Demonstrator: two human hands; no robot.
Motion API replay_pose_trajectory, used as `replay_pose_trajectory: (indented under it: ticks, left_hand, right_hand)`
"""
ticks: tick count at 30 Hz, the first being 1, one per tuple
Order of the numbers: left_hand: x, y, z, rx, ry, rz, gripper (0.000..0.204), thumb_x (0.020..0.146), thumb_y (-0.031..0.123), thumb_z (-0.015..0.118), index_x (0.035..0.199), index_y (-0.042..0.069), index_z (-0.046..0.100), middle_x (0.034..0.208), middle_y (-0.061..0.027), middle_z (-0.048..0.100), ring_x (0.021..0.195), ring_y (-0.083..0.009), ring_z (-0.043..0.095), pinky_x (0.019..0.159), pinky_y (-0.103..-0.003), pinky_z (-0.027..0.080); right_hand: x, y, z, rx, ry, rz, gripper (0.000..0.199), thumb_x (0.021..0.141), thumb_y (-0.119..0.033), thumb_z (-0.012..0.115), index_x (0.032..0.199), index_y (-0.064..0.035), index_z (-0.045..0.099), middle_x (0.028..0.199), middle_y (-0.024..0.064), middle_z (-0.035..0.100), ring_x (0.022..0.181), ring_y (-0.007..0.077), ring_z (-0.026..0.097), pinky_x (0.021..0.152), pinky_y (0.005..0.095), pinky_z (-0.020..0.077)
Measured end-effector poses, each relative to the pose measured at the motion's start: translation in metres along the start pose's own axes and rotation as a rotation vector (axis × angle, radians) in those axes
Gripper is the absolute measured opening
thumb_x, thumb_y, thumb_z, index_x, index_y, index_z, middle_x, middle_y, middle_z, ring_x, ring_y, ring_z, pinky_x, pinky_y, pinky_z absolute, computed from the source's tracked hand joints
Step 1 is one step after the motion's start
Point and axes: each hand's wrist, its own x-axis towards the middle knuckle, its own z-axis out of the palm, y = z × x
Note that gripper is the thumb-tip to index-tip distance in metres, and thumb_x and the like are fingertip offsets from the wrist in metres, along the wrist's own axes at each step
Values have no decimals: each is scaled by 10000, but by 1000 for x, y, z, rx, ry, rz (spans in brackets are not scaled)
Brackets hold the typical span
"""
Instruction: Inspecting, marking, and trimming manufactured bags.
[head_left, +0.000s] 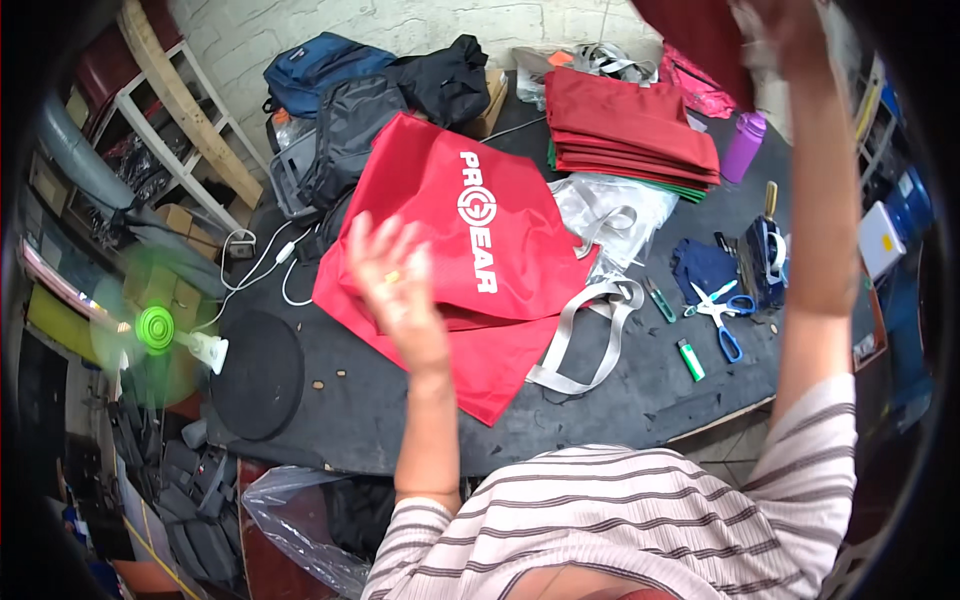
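A bright red tote bag (420, 200) with white print and grey webbing handles (610, 335) lies flat on the dark table. My left hand (392, 290) is over its left part, fingers spread, somewhat blurred and holding nothing; I cannot tell whether it touches the fabric. My right hand (785, 40) is raised at the top right edge of the head view, gripping a dark red fabric piece (705, 45) that hangs to its left. Motion blurs these fingers, and the frame cuts off part of the fabric. Below it sits a stack of folded red bags (635, 130), with green edges showing at its bottom.
Blue-handled scissors (722, 312), a green lighter (690, 360), a thread snipper (660, 300) and dark blue cloth (700, 268) lie at right. A purple bottle (743, 147) stands behind. Backpacks (325, 70) fill the back left; a spinning green fan (155, 328) stands left.
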Motion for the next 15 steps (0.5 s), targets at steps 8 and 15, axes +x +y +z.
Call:
replay_pose_trajectory:
  ticks: [8,15]
  left_hand:
    - [9,4,-39,74,84,42,277,922,33,436,1197,2,458,1129,-116,535,1048,-195,540,894,-312,434]
    - [-26,-37,36,324,-720,-79,222,797,43,583,1013,-8,588,988,-117,581,928,-220,577,829,-316,453]
  right_hand:
    - [-264,166,92,-685,-1042,508,397,750,-217,644,1095,-63,521,886,205,630,837,366,626,741,475,486]
    - [-356,160,60,-863,-727,558,362,703,-75,633,1054,-60,543,903,136,616,925,317,584,801,466,408]
